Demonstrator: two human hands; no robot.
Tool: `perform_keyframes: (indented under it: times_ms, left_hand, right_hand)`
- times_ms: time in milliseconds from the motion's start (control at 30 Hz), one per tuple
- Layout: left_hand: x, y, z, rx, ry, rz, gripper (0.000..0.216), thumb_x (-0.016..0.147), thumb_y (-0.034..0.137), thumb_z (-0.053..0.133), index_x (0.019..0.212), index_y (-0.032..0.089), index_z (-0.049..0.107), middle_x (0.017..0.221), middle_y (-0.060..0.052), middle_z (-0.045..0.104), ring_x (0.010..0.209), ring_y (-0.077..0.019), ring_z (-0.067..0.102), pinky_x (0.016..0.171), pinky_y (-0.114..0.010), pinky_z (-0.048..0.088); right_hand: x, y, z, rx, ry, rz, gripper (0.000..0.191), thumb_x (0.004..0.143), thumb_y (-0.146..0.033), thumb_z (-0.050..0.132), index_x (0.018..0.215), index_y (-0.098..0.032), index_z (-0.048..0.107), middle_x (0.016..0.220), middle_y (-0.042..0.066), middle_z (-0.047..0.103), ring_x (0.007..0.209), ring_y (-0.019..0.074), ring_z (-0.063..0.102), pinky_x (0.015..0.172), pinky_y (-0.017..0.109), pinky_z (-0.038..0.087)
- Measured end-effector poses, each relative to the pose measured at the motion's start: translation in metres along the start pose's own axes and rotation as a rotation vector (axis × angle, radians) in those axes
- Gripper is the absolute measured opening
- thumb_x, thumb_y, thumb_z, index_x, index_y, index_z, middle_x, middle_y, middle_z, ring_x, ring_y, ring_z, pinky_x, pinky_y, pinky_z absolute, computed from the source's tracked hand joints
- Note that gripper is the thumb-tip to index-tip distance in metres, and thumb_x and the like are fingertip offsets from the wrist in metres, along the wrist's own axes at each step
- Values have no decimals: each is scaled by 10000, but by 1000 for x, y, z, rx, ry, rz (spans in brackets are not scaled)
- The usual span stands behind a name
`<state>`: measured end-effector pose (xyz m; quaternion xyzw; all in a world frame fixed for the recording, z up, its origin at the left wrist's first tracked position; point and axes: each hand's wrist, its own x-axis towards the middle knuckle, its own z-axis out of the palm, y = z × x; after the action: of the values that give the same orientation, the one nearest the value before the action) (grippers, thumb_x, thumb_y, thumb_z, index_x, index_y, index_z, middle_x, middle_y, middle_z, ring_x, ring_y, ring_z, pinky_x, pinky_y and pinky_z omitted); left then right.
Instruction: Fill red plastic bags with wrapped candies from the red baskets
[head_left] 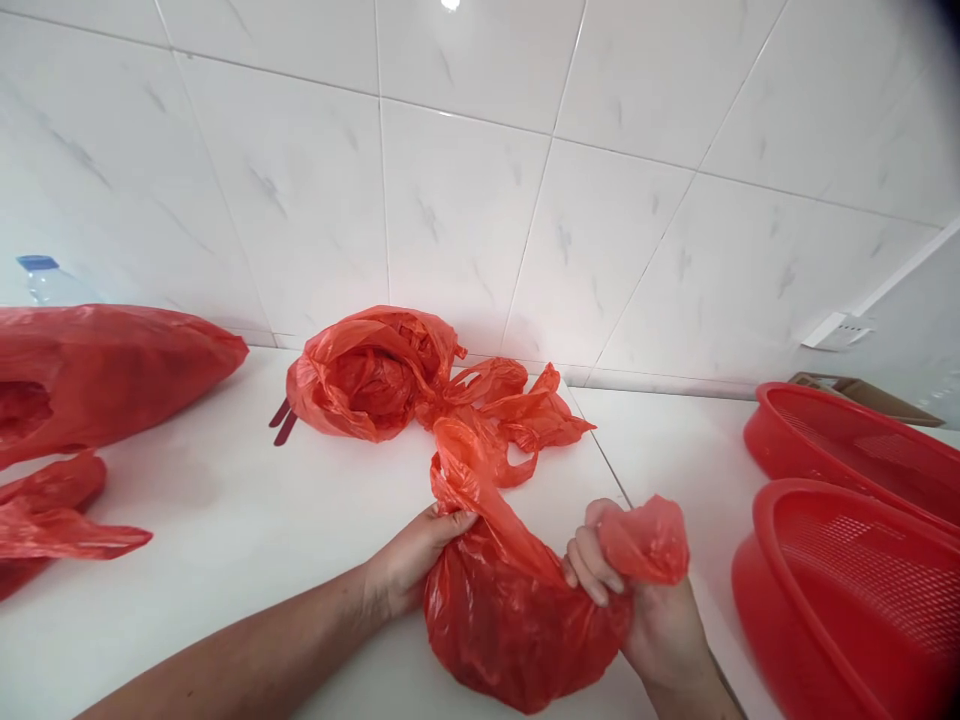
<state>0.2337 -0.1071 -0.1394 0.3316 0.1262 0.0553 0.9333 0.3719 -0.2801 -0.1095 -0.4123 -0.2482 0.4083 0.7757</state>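
Observation:
A filled red plastic bag sits on the white counter right in front of me. My left hand is closed on the bag's upper left side, gripping one handle strip that trails up toward the back. My right hand is closed on the other handle, a bunched wad of red plastic at the bag's upper right. What is inside the bag is hidden.
Another open red bag with loose crumpled plastic lies behind, near the tiled wall. More red bags lie at the left, a bottle with a blue cap behind them. Two red perforated baskets stand at the right.

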Motion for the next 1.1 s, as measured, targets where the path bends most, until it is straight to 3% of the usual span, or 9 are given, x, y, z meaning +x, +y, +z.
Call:
perform_keyframes:
  times_ms: [100, 167, 300, 433, 567, 700, 767, 900, 1100]
  left_hand:
    - [0, 4, 1, -6, -14, 10, 306, 732, 306, 711, 981, 135, 662, 1003, -127, 710, 981, -290, 658, 920, -417, 470]
    - [-1, 6, 4, 11, -43, -21, 273, 746, 326, 680, 920, 116, 670, 952, -134, 715, 934, -289, 665, 873, -410, 487]
    - [-1, 1, 7, 126, -7, -67, 189, 739, 274, 641, 639, 116, 611, 688, -101, 693, 666, -217, 659, 662, -321, 508]
    - [0, -8, 13, 224, 65, 2, 195, 692, 211, 646, 555, 141, 524, 498, 1, 567, 471, -106, 518, 489, -214, 406]
    - [-1, -13, 25, 385, 37, 44, 170, 687, 216, 685, 621, 146, 544, 583, 24, 565, 528, -89, 494, 529, -215, 405]
    - [0, -17, 33, 605, 82, 109, 170, 659, 222, 708, 646, 150, 555, 654, 10, 602, 635, -136, 569, 603, -248, 451]
    - [-1, -19, 33, 575, 94, 99, 216, 656, 252, 721, 730, 160, 540, 646, 15, 605, 610, -155, 596, 585, -268, 468]
    - [-6, -21, 31, 428, -61, 109, 373, 774, 329, 646, 1062, 205, 443, 740, -8, 643, 628, -197, 655, 631, -360, 519]
    - [-13, -23, 24, 685, -143, 364, 953, 535, 309, 859, 1348, 233, 365, 1149, -109, 582, 970, -246, 611, 871, -365, 473]
  right_hand:
    - [-2, 6, 10, -70, -60, 15, 705, 769, -801, 279, 865, -212, 653, 489, -32, 384, 460, 119, 361, 575, 320, 421]
    - [-3, 13, 13, -91, -49, 78, 784, 784, -798, 220, 892, -170, 677, 454, -18, 413, 452, 123, 383, 573, 315, 410]
    - [-4, 27, 19, -161, 22, 259, 610, 811, -614, 526, 1243, -184, 551, 526, -23, 524, 456, 106, 424, 532, 264, 377]
    - [-4, 34, 29, -185, -128, 300, 802, 742, -499, 688, 1407, -229, 331, 588, -49, 525, 460, 77, 399, 495, 214, 323]
    - [-6, 35, 39, -229, -255, 316, 611, 709, -448, 734, 1230, -209, 521, 710, -4, 592, 601, 119, 534, 567, 236, 413]
    - [-9, 39, 41, -421, -89, 219, 423, 678, -442, 756, 1015, -221, 626, 944, 46, 635, 905, 209, 595, 787, 317, 471]
    - [-8, 43, 38, -463, 8, 234, 356, 717, -492, 706, 919, -208, 634, 773, 30, 630, 721, 178, 603, 632, 280, 470]
    - [-2, 48, 29, -344, 146, 325, 386, 775, -557, 618, 712, -182, 549, 419, -65, 408, 383, 71, 367, 411, 205, 262]
    - [1, 44, 33, -238, 227, 289, 322, 784, -503, 635, 776, -197, 532, 532, -53, 489, 460, 85, 416, 445, 214, 317]
